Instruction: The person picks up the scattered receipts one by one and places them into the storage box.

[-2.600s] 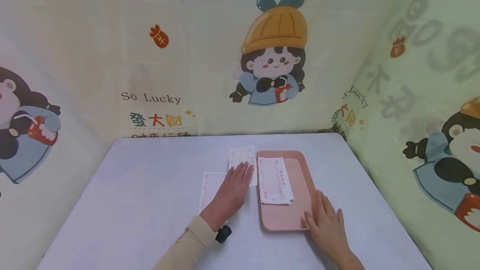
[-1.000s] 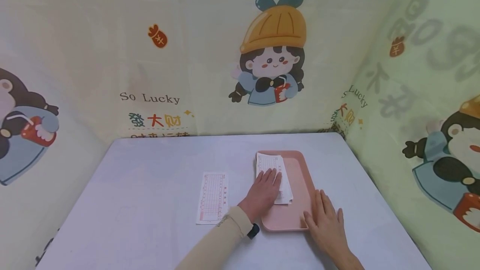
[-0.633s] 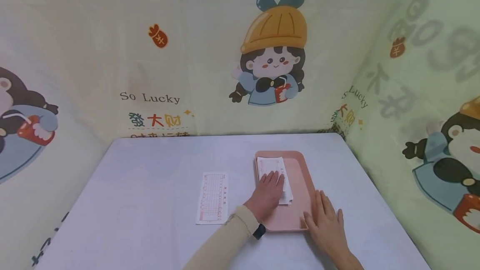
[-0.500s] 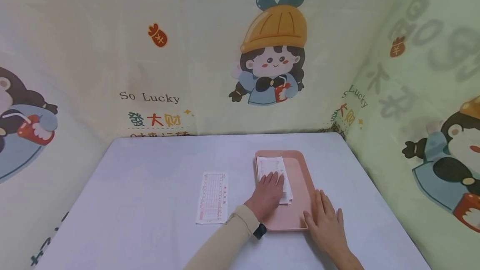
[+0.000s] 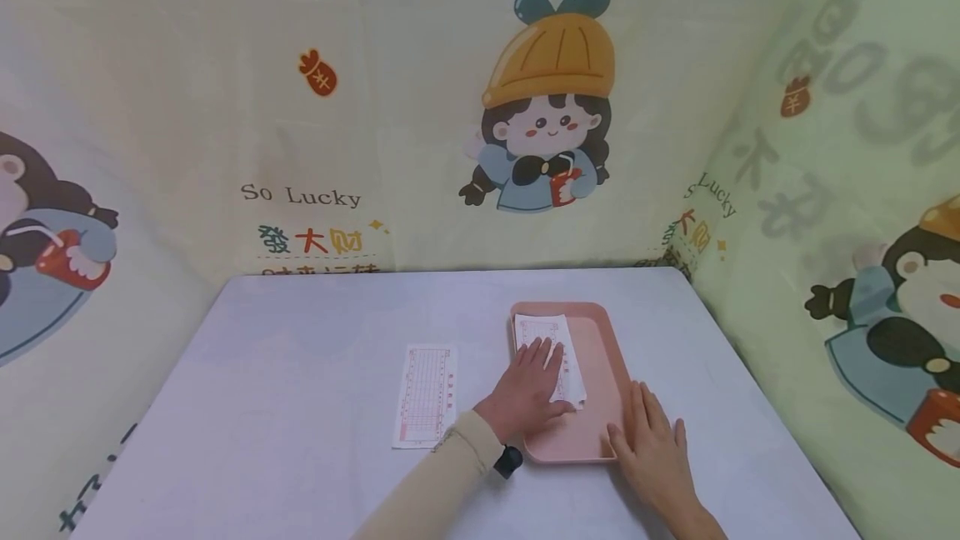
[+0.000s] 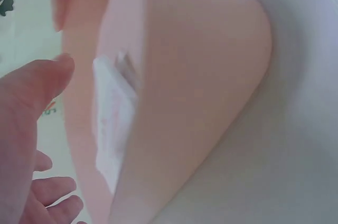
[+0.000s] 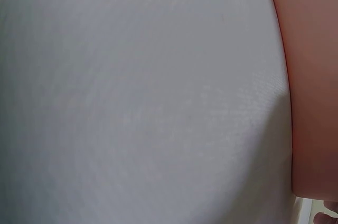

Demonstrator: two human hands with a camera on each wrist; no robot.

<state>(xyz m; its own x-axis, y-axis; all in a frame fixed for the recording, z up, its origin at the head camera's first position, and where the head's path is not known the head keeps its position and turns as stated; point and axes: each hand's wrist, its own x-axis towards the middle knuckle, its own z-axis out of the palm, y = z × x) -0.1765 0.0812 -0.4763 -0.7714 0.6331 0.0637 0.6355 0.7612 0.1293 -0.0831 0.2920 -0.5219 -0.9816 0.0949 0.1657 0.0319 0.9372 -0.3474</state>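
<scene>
A pink tray (image 5: 588,436) lies right of centre on the table, with a small stack of white slips (image 5: 546,328) printed in red along its left side. Over the stack is my left hand (image 5: 527,388), its fingers extended and thumb spread, covering part of the top slip. The left wrist view has the left thumb (image 6: 50,76) standing apart from the slips (image 6: 112,121). My right hand (image 5: 658,450) rests flat against the tray's near right edge, fingers straight. Another printed slip (image 5: 426,397) lies alone on the table, left of the tray.
The white table (image 5: 300,407) is bounded by a cartoon-printed cloth (image 5: 420,107) at the back and sides. A black wrist device (image 5: 508,462) sits on the left wrist by the tray's near left corner. The tray's side wall (image 7: 317,102) shows in the right wrist view.
My left hand has slid the farther table slip rightward onto the stack in the tray. Its thumb has since spread out and the hand shifted slightly left. The right hand has stayed put.
</scene>
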